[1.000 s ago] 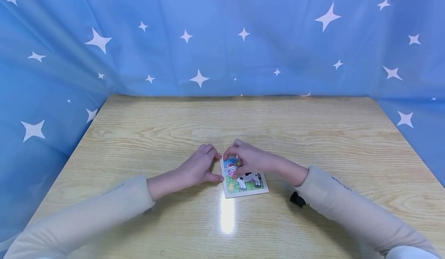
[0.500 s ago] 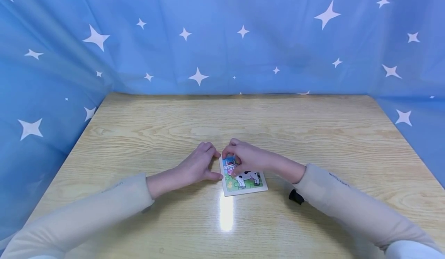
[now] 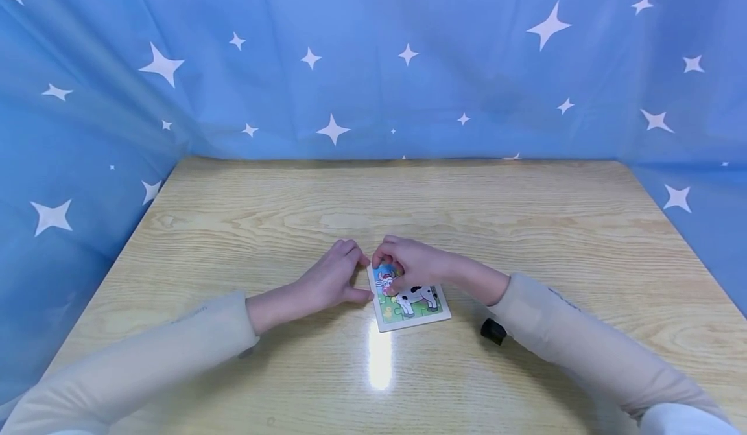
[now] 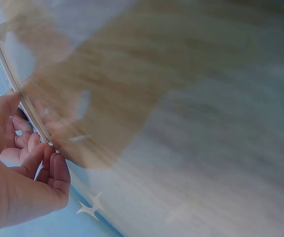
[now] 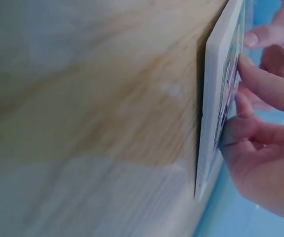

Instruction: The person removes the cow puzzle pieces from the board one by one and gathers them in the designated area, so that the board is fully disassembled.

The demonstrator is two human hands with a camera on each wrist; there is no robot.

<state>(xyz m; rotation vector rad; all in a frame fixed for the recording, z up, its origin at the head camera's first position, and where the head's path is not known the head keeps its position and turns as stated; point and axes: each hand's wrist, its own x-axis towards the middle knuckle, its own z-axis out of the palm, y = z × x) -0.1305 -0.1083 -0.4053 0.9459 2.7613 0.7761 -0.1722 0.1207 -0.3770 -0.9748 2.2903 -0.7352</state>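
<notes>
A small framed jigsaw puzzle (image 3: 417, 307) with a cartoon cow on green and blue lies flat on the table in the head view. My left hand (image 3: 329, 281) holds its left edge, fingertips by the upper corner and thumb lower down. The left wrist view shows this grip edge-on against the thin frame (image 4: 14, 76). From the right, my right hand (image 3: 417, 263) reaches over the picture, thumb and bent fingers pinching around an upper-left puzzle piece beside the cow's head. It hides the upper right of the picture. The right wrist view shows its thumb (image 5: 265, 84) on the picture's face.
The wood-grain table (image 3: 262, 195) extends around the puzzle, with a bright light reflection (image 3: 380, 357) in front. A small black object (image 3: 493, 331) shows below the right sleeve's cuff. A blue curtain (image 3: 373, 65) with white stars stands behind and at the sides.
The right hand has shifted very slightly left over the puzzle, its thumb still by the cow's head. The left hand keeps its place at the left edge.
</notes>
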